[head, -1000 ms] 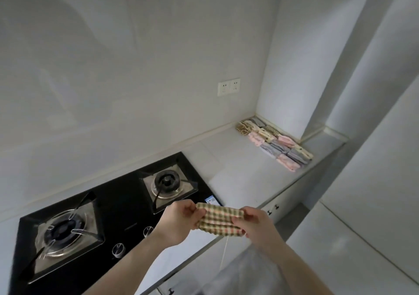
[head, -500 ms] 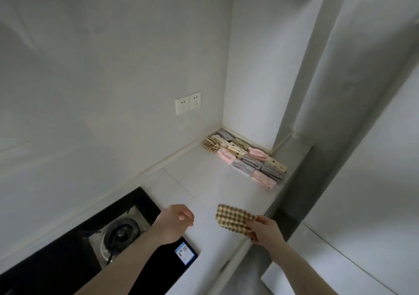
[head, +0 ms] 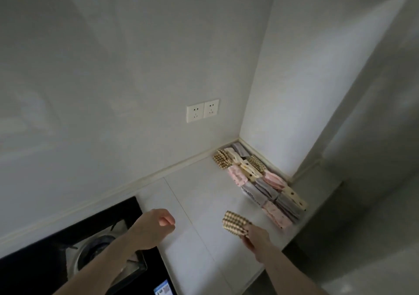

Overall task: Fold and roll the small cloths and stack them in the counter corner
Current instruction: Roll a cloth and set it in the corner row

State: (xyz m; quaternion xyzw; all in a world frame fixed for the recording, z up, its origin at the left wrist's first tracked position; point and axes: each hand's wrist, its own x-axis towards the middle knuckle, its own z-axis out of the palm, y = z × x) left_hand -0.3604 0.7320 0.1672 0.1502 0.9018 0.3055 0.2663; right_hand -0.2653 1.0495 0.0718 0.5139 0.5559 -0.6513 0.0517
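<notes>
In the counter corner [head: 229,181] many rolled cloths [head: 260,181] already sit stacked; the right hand [head: 255,238] pinches one checked roll [head: 235,222] yet to join, left hand [head: 156,226] loosely curled, empty

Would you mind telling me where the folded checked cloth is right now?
In the head view, the checked cloth is low and right of centre, pinched in the right hand above the counter, just short of the stacked cloths in the corner.
</notes>
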